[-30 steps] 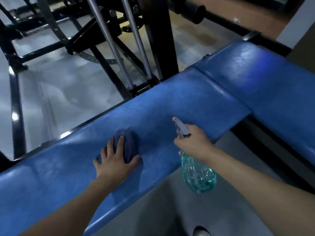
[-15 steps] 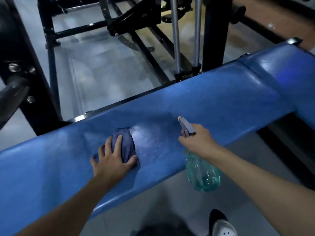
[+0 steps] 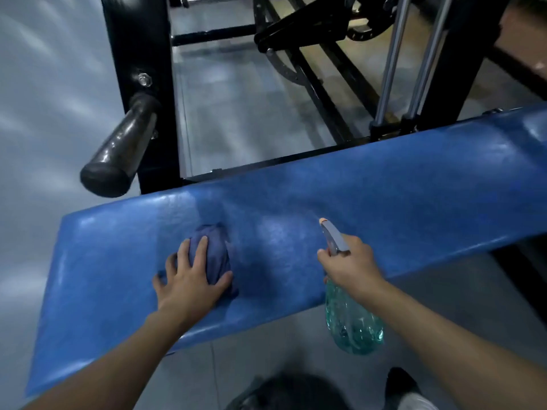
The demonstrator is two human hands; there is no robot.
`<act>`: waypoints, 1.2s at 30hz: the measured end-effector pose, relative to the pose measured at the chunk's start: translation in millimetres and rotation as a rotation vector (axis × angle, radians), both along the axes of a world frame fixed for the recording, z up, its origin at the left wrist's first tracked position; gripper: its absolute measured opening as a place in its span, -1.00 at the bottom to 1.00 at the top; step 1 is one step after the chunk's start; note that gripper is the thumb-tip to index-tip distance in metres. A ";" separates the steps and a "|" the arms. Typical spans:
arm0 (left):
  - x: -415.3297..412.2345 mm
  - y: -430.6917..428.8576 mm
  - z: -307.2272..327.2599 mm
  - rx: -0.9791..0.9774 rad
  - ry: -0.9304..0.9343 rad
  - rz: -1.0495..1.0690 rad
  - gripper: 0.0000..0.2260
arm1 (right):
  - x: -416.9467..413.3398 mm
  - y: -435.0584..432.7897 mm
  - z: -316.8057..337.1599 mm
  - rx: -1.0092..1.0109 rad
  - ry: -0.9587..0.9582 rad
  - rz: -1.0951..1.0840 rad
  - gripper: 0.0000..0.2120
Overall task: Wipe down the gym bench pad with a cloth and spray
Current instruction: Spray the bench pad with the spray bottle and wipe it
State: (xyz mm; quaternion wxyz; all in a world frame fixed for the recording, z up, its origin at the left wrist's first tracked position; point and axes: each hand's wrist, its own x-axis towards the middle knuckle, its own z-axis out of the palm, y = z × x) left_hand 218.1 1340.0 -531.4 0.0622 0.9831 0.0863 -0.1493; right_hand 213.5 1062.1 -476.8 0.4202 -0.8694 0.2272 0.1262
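A long blue bench pad [image 3: 384, 202] runs across the view, its left end in sight. My left hand [image 3: 189, 279] lies flat with spread fingers on a bunched blue cloth [image 3: 217, 250], pressing it onto the pad. My right hand [image 3: 352, 263] grips the neck and trigger of a clear teal spray bottle [image 3: 352, 327], which hangs past the pad's near edge with its grey nozzle pointing over the pad. The pad shines between cloth and nozzle.
A black steel upright [image 3: 142, 93] with a dark round peg [image 3: 118, 152] sticking toward me stands behind the pad's left end. Two chrome guide rods [image 3: 405, 63] and black frame bars rise behind the pad. My shoes [image 3: 405, 392] are on the grey floor below.
My left hand has slid the cloth along the pad toward its left end, which has come into sight as my view turned left. My right hand followed with the bottle.
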 end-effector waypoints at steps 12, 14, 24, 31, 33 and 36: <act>-36.8 91.7 -4.5 0.011 -0.043 0.151 -0.20 | -31.6 92.3 -12.7 0.064 0.027 0.194 -0.82; -45.0 108.8 -4.4 0.026 -0.052 0.175 -0.19 | -34.3 111.2 -13.6 0.041 0.021 0.205 -0.79; -77.5 176.6 -4.2 0.008 -0.036 0.354 -0.22 | -28.2 195.5 -12.1 0.069 0.046 0.357 -0.84; -92.9 202.5 -4.5 -0.126 -0.035 0.435 -0.22 | -17.8 260.6 -5.8 0.093 0.067 0.477 -0.85; -94.1 202.3 -4.5 -0.136 -0.052 0.446 -0.23 | -15.8 275.9 -5.8 0.085 0.067 0.469 -0.84; -90.6 203.7 -3.2 -0.146 -0.081 0.458 -0.24 | -11.6 290.2 -5.0 0.137 0.093 0.431 -0.78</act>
